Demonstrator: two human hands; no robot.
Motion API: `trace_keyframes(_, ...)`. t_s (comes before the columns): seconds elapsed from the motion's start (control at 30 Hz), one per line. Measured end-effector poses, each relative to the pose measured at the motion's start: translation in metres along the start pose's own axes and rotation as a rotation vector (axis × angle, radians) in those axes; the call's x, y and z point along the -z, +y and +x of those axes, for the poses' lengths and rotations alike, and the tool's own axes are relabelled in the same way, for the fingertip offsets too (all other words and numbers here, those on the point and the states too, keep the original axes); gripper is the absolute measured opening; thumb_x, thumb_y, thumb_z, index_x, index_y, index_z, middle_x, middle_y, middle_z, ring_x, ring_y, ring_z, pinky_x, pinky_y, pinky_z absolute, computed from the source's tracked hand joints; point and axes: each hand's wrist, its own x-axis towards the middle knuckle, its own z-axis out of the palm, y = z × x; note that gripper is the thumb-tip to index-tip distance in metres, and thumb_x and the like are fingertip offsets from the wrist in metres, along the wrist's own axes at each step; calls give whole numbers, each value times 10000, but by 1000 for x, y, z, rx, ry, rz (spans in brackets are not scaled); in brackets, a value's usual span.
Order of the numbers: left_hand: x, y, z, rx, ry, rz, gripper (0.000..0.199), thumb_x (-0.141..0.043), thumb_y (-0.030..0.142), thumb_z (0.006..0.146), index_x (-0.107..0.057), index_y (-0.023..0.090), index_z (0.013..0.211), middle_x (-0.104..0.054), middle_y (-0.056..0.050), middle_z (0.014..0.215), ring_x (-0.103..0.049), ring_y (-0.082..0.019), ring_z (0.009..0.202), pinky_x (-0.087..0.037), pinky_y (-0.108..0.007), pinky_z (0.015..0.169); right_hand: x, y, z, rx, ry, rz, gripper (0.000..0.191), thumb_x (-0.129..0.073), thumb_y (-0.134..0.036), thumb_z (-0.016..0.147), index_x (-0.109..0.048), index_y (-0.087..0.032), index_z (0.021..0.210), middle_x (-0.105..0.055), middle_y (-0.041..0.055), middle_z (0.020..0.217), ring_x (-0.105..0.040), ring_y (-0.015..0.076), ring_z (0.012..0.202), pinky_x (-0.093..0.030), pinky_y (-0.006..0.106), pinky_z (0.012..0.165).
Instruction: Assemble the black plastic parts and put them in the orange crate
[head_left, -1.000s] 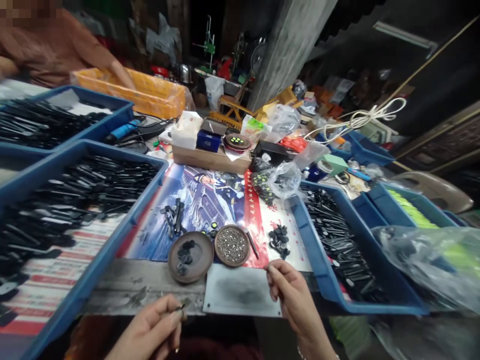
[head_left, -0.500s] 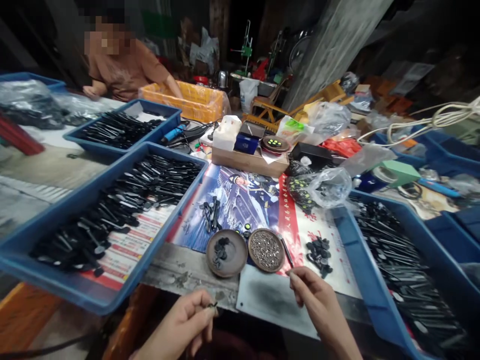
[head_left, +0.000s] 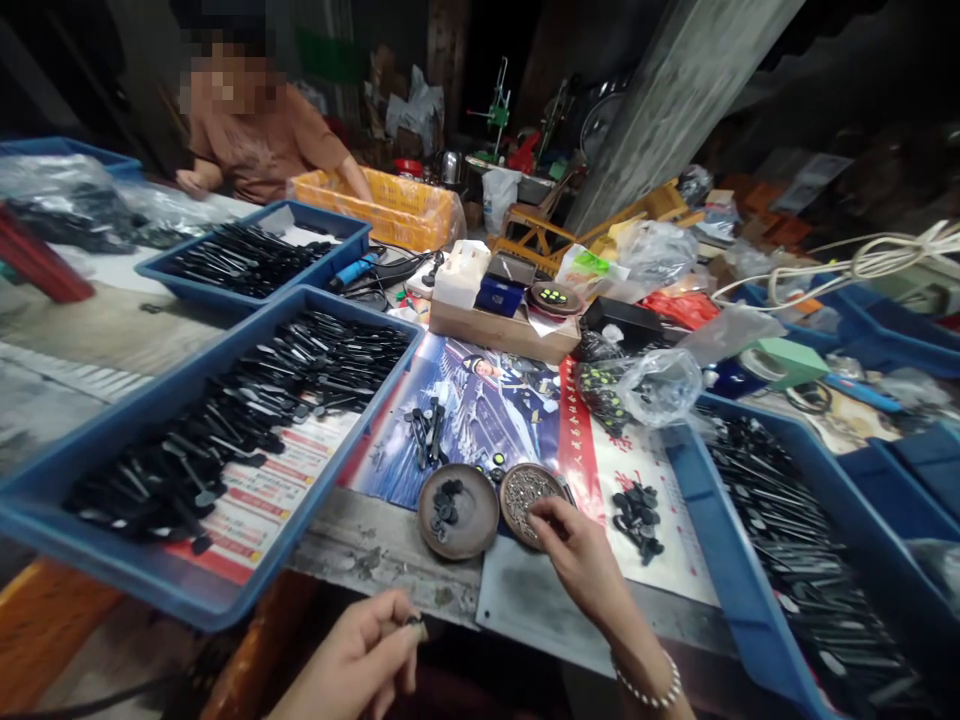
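My left hand (head_left: 367,650) is closed in a pinch at the lower middle, below the table edge. A small dark part (head_left: 413,622) shows between its thumb and forefinger; its kind is too small to tell. My right hand (head_left: 581,560), with a beaded bracelet (head_left: 651,692) on its wrist, reaches over a round dish of small metal screws (head_left: 523,492). Its fingertips are drawn together at the screws, hiding whatever is between them. Beside it, another round dish (head_left: 474,535) holds small black pieces (head_left: 446,503). More black round pieces (head_left: 637,520) lie in a pile to the right.
Blue trays of black long-handled parts stand left (head_left: 259,590) and right (head_left: 712,520). Behind the dishes are several black parts (head_left: 426,430), a wooden box (head_left: 502,333) and a plastic bag (head_left: 660,385). A co-worker (head_left: 255,140) sits by a yellow crate (head_left: 382,205).
My right hand has moved left and forward from beside the grey plate onto the screw dish. My left hand stays low, still pinching the small part. The view has shifted slightly.
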Motion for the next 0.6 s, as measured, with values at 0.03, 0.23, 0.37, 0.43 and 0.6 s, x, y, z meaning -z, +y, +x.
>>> trace_keyframes(0.03, 3, -3, 0, -3, 7, 9, 389, -560, 557, 882, -518, 172, 855, -606, 29, 621, -372, -23, 382, -211, -154, 392, 4, 3, 0, -11, 4, -31, 219, -533, -376, 877, -656, -197, 856, -706, 61, 819, -637, 219, 736, -459, 300, 668)
trace_keyframes(0.23, 8, -23, 7, 30, -16, -11, 433, -556, 611, 859, -506, 181, 870, -604, 37, 623, -365, -17, 373, -206, -148, 383, 39, 41, -22, -174, 150, -167, 356, -479, -509, 841, -641, -193, 816, -694, 62, 721, -613, 208, 608, -461, 302, 600)
trace_keyframes(0.37, 2, -21, 10, 19, -49, 12, 399, -553, 578, 880, -505, 182, 876, -596, 42, 629, -368, -12, 384, -210, -145, 390, 66, 73, -38, -304, 275, -260, 374, -471, -532, 777, -632, -195, 798, -690, 82, 681, -633, 247, 595, -470, 343, 609)
trace_keyframes(0.43, -3, -17, 9, 18, -45, 20, 385, -554, 563, 888, -506, 181, 873, -587, 45, 629, -369, -12, 393, -216, -146, 394, 74, 87, -44, -366, 341, -310, 383, -468, -526, 747, -631, -189, 825, -701, 105, 712, -654, 273, 631, -479, 369, 639)
trace_keyframes(0.6, -10, -8, 9, 41, -66, 22, 357, -564, 530, 893, -511, 178, 866, -569, 49, 617, -359, -15, 394, -208, -156, 393, 80, 117, -57, -474, 455, -412, 528, -489, -574, 740, -639, -137, 995, -717, 153, 863, -675, 305, 720, -500, 419, 713)
